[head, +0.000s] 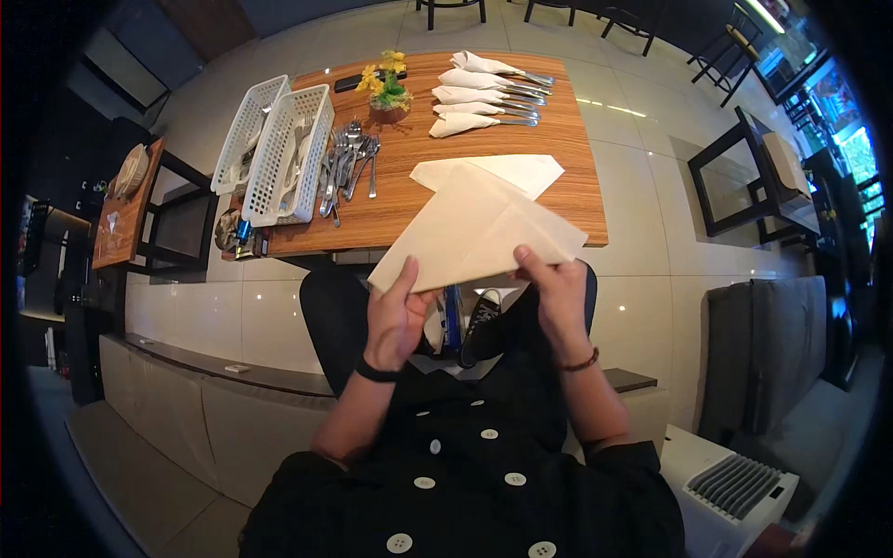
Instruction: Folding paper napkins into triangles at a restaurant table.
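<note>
A white paper napkin (474,223), folded into a triangle-like shape, is held between both hands above my lap and the table's near edge. My left hand (401,317) grips its lower left corner, thumb on top. My right hand (551,286) pinches its lower right side. Partly under it, another white napkin (523,169) lies on the wooden table (398,223). Behind, several napkin-wrapped cutlery bundles (474,123) lie in a row, metal handles pointing right. A loose pile of forks and other cutlery (349,164) lies left of the napkins.
Two white perforated plastic baskets (317,150) with cutlery stand at the table's left. A potted plant with yellow flowers (389,97) stands near the far edge, beside a dark flat object (349,84). A black-framed stool (757,174) stands on the right.
</note>
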{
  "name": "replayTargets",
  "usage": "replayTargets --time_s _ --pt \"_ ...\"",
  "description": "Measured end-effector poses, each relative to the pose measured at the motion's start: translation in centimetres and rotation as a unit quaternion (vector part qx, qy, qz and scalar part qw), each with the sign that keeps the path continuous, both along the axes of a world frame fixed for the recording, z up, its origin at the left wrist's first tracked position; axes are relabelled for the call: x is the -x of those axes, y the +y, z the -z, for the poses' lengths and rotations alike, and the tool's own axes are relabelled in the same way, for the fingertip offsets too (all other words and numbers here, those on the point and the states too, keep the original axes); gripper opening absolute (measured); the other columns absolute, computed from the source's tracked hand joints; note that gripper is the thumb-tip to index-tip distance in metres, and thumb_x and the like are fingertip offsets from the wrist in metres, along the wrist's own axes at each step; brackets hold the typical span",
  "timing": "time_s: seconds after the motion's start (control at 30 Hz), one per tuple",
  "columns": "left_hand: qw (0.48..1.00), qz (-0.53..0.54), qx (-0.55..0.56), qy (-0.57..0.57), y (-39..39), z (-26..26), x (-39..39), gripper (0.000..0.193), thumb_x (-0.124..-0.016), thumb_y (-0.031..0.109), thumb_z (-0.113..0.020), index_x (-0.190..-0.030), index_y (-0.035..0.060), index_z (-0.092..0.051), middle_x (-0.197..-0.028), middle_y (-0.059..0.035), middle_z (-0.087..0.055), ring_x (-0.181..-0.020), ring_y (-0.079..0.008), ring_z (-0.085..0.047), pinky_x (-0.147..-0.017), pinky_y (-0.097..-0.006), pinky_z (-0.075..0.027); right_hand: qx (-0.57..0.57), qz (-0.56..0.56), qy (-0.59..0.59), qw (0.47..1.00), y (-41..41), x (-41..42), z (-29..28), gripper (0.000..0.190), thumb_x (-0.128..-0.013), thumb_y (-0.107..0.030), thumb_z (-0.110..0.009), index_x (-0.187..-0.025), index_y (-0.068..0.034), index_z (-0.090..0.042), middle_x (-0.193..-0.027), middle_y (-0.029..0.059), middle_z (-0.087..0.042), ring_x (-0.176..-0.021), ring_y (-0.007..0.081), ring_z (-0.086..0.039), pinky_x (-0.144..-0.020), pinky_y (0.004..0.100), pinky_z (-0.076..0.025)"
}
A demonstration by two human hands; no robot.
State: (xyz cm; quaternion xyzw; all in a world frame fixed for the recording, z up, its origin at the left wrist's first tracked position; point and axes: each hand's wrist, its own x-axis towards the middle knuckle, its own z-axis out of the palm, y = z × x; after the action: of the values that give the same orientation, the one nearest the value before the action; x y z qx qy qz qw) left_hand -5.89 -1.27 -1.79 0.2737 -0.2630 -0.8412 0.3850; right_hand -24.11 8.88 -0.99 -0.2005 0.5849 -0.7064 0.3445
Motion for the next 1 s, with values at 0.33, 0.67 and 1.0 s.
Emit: replayTargets --time_s 0.33,0.67,1.0 --pt "0.959 0.105 0.215 -0.152 -10.0 -2.0 3.1 0.034 -0.091 0.009 -0.069 -0.121 -0.0039 -0.060 -0.111 -0.0121 -0.068 -0.096 -0.0162 -0.068 -0.086 -0.0310 -0.057 0.031 -0.049 0.032 0.998 -4.2 9.0 -0.9 0.016 -0.083 -0.012 -0.078 -0.092 -0.002 -0.070 -0.074 0.0017 -0.065 -0.060 0.0071 -0.056 -0.052 0.0228 -0.043" --pt "0.633 0.032 0.745 -0.209 -14.4 -3.1 4.7 0.025 -0.077 -0.002 -0.072 -0.101 0.0054 -0.071 -0.104 -0.0055 -0.073 -0.108 -0.0234 -0.067 -0.095 -0.0371 -0.052 0.079 -0.201 0.263 0.940 -6.1 16.6 -0.1 0.020 -0.076 0.010 -0.064 -0.090 -0.001 -0.075 -0.110 0.0127 -0.071 -0.105 0.0225 -0.065 -0.094 0.0326 -0.051" --pt "0.384 0.086 0.876 -0.280 -18.3 1.8 6.7 0.027 -0.076 0.003 -0.069 -0.102 0.0092 -0.067 -0.112 -0.0045 -0.070 -0.119 -0.0265 -0.060 -0.107 -0.0451 -0.044 -0.039 -0.224 0.492 0.840 -9.7 19.3 3.2 0.036 -0.075 0.010 -0.060 -0.097 -0.012 -0.078 -0.139 0.0107 -0.054 -0.127 0.0299 -0.050 -0.108 0.0373 -0.041"
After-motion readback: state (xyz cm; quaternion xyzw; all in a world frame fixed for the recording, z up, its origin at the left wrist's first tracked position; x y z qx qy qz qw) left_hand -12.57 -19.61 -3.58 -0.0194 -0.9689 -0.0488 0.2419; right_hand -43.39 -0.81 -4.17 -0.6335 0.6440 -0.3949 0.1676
